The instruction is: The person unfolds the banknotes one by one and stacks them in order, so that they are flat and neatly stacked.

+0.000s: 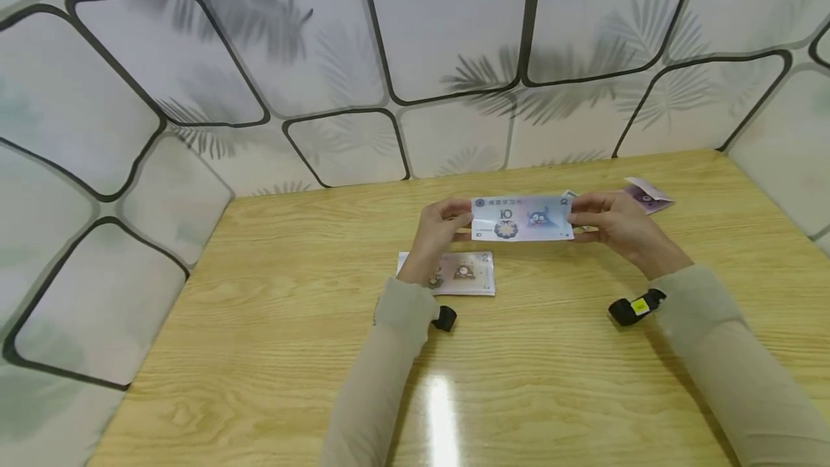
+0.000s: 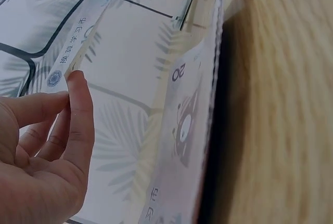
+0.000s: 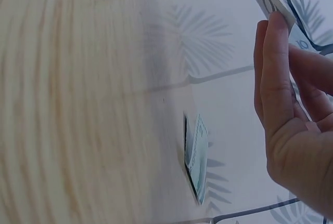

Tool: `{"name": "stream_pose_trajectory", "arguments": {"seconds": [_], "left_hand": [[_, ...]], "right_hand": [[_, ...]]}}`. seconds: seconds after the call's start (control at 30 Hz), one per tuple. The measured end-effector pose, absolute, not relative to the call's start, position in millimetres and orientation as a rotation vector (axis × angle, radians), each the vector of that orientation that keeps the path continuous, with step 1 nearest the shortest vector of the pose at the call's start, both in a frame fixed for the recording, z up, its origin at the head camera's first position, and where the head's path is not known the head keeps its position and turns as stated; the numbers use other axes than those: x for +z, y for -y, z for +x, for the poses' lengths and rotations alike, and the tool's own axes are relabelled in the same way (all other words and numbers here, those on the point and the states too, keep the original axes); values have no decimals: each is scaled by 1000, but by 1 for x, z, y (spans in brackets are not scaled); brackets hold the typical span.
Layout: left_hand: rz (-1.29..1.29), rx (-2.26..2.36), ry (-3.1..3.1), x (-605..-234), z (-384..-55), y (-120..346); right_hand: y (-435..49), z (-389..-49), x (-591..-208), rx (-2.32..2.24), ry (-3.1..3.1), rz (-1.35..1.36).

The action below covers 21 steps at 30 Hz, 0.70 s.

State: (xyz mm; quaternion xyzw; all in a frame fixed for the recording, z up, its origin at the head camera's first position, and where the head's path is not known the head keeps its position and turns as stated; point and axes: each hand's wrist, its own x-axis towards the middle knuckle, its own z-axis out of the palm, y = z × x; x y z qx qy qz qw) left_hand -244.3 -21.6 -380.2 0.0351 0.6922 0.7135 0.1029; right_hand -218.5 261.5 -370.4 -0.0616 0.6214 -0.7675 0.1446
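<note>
A bluish-purple play banknote (image 1: 522,218) marked 10 is stretched lengthwise between both hands, its printed face showing in the head view. My left hand (image 1: 442,230) pinches one end between thumb and fingers; the left wrist view shows that fingertip grip at the note's corner. At the other end my right hand (image 1: 612,225) pinches the note the same way. A flat pile of brownish-pink play banknotes (image 1: 476,274) lies on the table under my left wrist, partly hidden by it. Near my right hand, a folded greenish banknote (image 3: 197,156) rests on the table.
A folded purple banknote (image 1: 650,197) lies at the back right, behind my right hand. The wood-grain table (image 1: 259,352) ends at a wall (image 1: 454,135) with a leaf pattern. Each wrist carries a black strap device (image 1: 627,311).
</note>
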Motion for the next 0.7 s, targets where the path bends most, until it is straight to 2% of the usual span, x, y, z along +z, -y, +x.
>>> {"name": "stream_pose_trajectory", "arguments": {"seconds": [0.7], "left_hand": [[74,2114,-2016,-376,-240,39]], "right_hand": [[-245,-217,-371,-2227,-1728,-257]]}}
